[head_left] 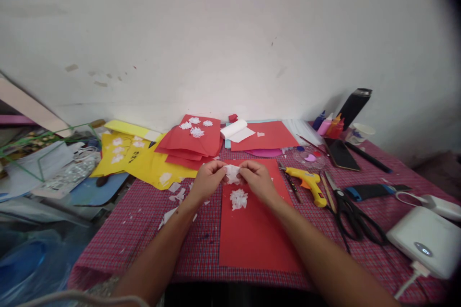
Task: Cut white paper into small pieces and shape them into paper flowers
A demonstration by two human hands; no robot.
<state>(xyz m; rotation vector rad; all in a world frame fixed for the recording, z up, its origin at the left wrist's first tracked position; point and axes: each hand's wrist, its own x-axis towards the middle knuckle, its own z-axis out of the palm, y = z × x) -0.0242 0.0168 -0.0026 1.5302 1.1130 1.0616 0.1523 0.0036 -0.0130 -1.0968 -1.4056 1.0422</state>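
Between my two hands is a small piece of white paper [232, 174], pinched at both sides. My left hand [211, 180] grips its left edge with closed fingers, and my right hand [257, 180] grips its right edge the same way. Both hands hover over the upper part of a red paper sheet [252, 242]. Just below them on that sheet lies a ruffled white paper flower [238, 199]. White paper scraps [177, 195] are scattered on the checked tablecloth to the left of my left hand.
Red papers with white flowers [196, 132] and yellow sheets [122, 153] lie at the back left. A white paper roll [234, 128] rests behind my hands. Rightward are a yellow glue gun [306, 184], black-handled scissors [355, 213], a phone [341, 154] and a white power bank [425, 240].
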